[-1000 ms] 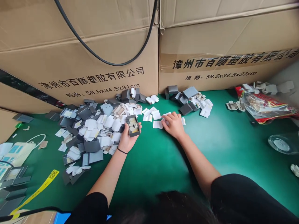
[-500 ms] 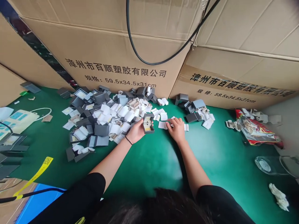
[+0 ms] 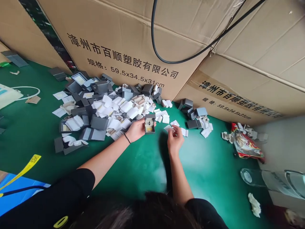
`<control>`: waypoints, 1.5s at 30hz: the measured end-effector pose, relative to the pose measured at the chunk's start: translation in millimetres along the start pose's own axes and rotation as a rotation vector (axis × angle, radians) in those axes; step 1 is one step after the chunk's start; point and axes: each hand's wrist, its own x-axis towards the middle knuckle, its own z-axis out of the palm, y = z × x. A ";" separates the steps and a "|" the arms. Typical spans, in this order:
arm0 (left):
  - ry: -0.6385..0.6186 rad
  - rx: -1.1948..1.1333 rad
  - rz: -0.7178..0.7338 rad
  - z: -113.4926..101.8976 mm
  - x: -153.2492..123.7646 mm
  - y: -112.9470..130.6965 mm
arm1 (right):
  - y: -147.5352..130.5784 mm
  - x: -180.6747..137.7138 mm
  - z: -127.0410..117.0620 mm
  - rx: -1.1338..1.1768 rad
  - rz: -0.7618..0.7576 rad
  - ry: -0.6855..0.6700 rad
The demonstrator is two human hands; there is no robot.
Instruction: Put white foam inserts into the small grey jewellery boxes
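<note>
My left hand (image 3: 136, 129) is closed round a small open grey box (image 3: 149, 124) with a pale insert, held just above the green table (image 3: 205, 165). My right hand (image 3: 174, 140) is lifted off the table a little to the right and pinches a small white square card (image 3: 168, 128). More white cards (image 3: 184, 131) lie beside it. Left of my left hand spreads a big pile of grey boxes and white cards (image 3: 100, 108).
Large cardboard cartons (image 3: 133, 41) with printed characters wall off the back, and a black cable (image 3: 181, 58) hangs across them. A smaller heap of grey boxes (image 3: 196, 119) lies at right, then a red plastic bag (image 3: 245, 144), a clear container (image 3: 271, 179) and crumpled tissue (image 3: 254, 205). A yellow tape (image 3: 22, 170) lies at left.
My right hand has lifted off the table with a white card pinched in its fingers. My left hand keeps the box. The view has swung left and tilted.
</note>
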 end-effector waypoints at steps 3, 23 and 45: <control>-0.022 0.017 -0.025 1.3 -2.8 0.1 | -1.5 -1.2 4.0 0.277 0.211 -0.008; -0.159 0.144 -0.271 0.4 -13.1 -7.7 | 0.7 -15.9 0.8 0.035 -0.133 -0.288; -0.014 0.186 -0.121 5.3 -11.6 -13.6 | -16.7 -22.2 -3.0 0.034 -0.530 -0.090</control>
